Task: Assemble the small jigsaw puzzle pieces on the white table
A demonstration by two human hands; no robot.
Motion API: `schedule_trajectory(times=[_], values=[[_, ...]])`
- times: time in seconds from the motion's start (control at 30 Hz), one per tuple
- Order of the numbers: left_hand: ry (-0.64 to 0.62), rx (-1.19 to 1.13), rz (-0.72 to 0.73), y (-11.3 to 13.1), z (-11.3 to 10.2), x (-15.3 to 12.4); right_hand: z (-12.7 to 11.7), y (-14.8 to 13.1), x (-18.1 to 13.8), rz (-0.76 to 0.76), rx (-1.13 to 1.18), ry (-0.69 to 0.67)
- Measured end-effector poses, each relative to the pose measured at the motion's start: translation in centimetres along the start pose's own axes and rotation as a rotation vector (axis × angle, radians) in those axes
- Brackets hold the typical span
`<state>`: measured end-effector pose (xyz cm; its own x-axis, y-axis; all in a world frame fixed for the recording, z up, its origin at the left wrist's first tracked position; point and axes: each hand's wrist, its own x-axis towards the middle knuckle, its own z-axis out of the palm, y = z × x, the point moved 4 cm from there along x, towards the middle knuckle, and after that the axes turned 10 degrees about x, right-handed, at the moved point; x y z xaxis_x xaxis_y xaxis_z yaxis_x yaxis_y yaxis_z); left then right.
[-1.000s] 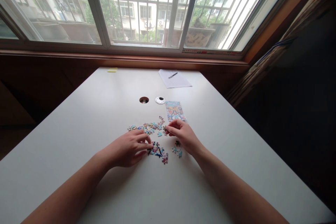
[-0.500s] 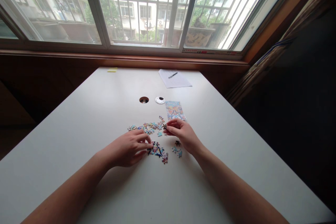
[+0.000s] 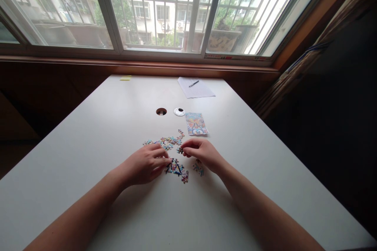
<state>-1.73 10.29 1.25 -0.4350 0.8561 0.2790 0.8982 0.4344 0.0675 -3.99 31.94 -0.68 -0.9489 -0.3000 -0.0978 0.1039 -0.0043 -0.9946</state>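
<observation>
My right hand [image 3: 203,153] pinches a dark jigsaw piece [image 3: 180,150] between thumb and fingers, just above a joined puzzle section [image 3: 176,168]. That section lies flat, multicoloured with black lines and an uneven edge. At its left side my left hand [image 3: 150,162] rests with bent fingers, the fingertips gripping its upper left edge; the thumb is partly hidden. Loose jigsaw pieces [image 3: 169,142] spread in a band beyond both hands. A few light blue pieces [image 3: 198,168] lie under and beside my right wrist, partly covered.
A colourful picture sheet [image 3: 196,124] lies behind my right hand. Farther off are a round cable hole [image 3: 161,111], its silver cover [image 3: 179,112], a paper sheet [image 3: 197,91] with a pen [image 3: 194,84], and yellow notes [image 3: 125,78]. A barred window stands beyond the white table [image 3: 97,133].
My right hand has moved left and slightly nearer with the dark piece, uncovering the picture sheet's lower edge. My left hand has stayed almost still at the joined section.
</observation>
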Motion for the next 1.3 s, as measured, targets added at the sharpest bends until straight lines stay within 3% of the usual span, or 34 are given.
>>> schedule_trajectory(times=[0.27, 0.67, 0.83, 1.07, 1.3], values=[[0.235, -0.044, -0.172, -0.3, 0.4, 0.6, 1.4, 0.1, -0.5, 0.034, 0.061, -0.113], [0.234, -0.351, -0.365, -0.2, 0.4, 1.1, 1.8, 0.2, -0.5, -0.017, 0.142, -0.14], [0.23, -0.437, -0.465, -0.4, -0.3, 1.2, 1.8, -0.4, -0.6, -0.055, 0.06, -0.118], [0.292, -0.481, -0.722, -2.9, -1.8, -0.3, -0.3, -1.3, -0.2, -0.179, -0.024, 0.14], [0.212, -0.437, -0.938, -6.4, -2.3, -2.3, -3.0, -0.9, 0.1, -0.163, -0.106, 0.334]])
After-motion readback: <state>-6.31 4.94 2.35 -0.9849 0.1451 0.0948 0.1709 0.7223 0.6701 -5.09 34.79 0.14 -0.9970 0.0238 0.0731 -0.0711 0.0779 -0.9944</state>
